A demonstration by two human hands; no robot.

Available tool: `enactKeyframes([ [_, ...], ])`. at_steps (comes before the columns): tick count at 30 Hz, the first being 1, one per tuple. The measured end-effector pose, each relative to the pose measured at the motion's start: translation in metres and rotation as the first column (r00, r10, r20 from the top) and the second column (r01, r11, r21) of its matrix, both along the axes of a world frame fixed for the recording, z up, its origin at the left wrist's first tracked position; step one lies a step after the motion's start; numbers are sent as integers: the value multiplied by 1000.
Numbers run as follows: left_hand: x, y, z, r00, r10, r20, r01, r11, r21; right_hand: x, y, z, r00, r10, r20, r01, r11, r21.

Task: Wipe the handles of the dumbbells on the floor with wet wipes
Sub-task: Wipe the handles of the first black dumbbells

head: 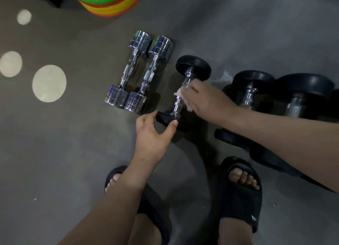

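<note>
Left forearm (113,199) rises from the bottom of the view, between two feet in black slides (240,193) planted on the floor (73,153).

Just ahead of the feet lies the dumbbell (192,67) being worked on: small, with black plates, its axis pointing away from the person. Its handle (177,107) is bright chrome with ringed collars and looks slick, so it could roll or turn under pressure. The right grip (205,101) is curled over the middle of the handle with a white wipe (178,95) bunched beneath the fingers. The left grip (154,133) pinches the rim of the near plate between thumb and fingers, seemingly to steady it.

I judge the wiping step to be under way on this handle. The next move calls for sliding the wipe along to each collar and turning it round the bar to reach the underside, with the plate held fast.

Just to the left, two chrome dumbbells (145,74) lie side by side and touching; whether they have been wiped I cannot tell. To the right sit larger black dumbbells (253,81), partly hidden behind the right arm. Coloured discs (108,1) are stacked at the far edge of the view.
</note>
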State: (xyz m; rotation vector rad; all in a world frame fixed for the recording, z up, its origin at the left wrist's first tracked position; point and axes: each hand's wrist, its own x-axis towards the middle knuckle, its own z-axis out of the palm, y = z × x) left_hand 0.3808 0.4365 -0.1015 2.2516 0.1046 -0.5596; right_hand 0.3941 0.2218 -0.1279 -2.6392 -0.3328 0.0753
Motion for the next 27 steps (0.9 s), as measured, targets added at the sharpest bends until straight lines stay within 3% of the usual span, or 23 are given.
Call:
enactKeyframes([
  [3,-3,-4,3,999,34,42,-33,999,-20,-14,16,-2,966,259,-7,-259,966,-12],
  [4,-4,-6,4,996,34,77,-32,999,-30,-10,15,-4,964,267,-5,-267,963,-47],
  [8,-10,-9,8,981,-14,195,17,1000,-13,26,-6,-1,998,-55,36,59,993,-101],
  [10,-10,-9,10,980,-9,199,11,1000,-12,26,-6,-3,995,-83,52,89,989,-116],
  [14,-6,-9,12,974,-33,223,30,999,15,-1,13,-5,983,184,13,-183,982,-55],
  [16,-5,-10,12,972,-40,232,35,999,24,0,11,-5,972,233,39,-229,970,-78],
  [19,-4,-8,11,971,-34,236,25,999,41,19,-5,-4,999,-9,44,13,996,-84],
  [21,-3,-7,9,972,-29,235,19,999,45,23,-8,-5,996,-76,55,82,990,-115],
  [23,0,-4,8,972,-25,233,12,998,56,17,1,-9,998,-10,55,17,993,-114],
  [27,6,1,6,961,-1,275,-15,998,56,-2,20,-5,960,281,9,-279,955,-97],
])
